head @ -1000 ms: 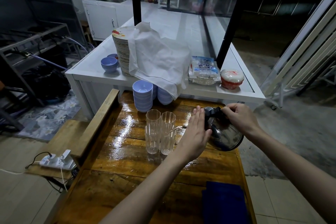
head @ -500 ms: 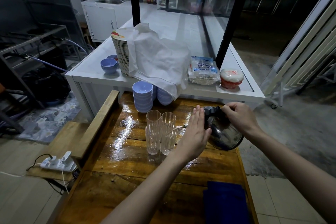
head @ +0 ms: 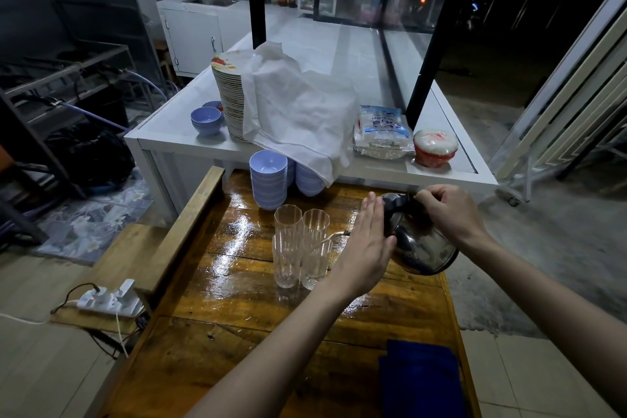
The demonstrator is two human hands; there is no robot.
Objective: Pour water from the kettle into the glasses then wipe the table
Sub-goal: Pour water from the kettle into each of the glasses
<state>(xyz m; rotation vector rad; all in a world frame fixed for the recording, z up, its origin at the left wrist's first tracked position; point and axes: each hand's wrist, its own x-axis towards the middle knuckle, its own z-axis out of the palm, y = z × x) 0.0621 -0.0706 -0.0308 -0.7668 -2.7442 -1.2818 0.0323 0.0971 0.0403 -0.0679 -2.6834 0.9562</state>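
Note:
A dark shiny metal kettle [head: 422, 248] hangs tilted to the left above the wet wooden table [head: 258, 309]. My right hand [head: 451, 214] grips its handle at the top. My left hand [head: 364, 248] lies flat with straight fingers against the kettle's lid. A thin stream of water runs from the spout into the near right glass [head: 315, 261]. Several clear ribbed glasses [head: 288, 244] stand bunched together mid-table. A folded blue cloth [head: 419, 380] lies at the table's near right corner.
Stacks of pale blue bowls [head: 269, 180] stand at the table's far edge. Behind is a white counter [head: 163, 139] with a plate stack [head: 229, 95] under a white cloth, a plastic packet and a red-white container [head: 436, 148]. A power strip [head: 108, 299] sits on a bench at left.
Almost nothing has moved. Both hands hold the tilted kettle in the same place while the stream keeps running into the glass.

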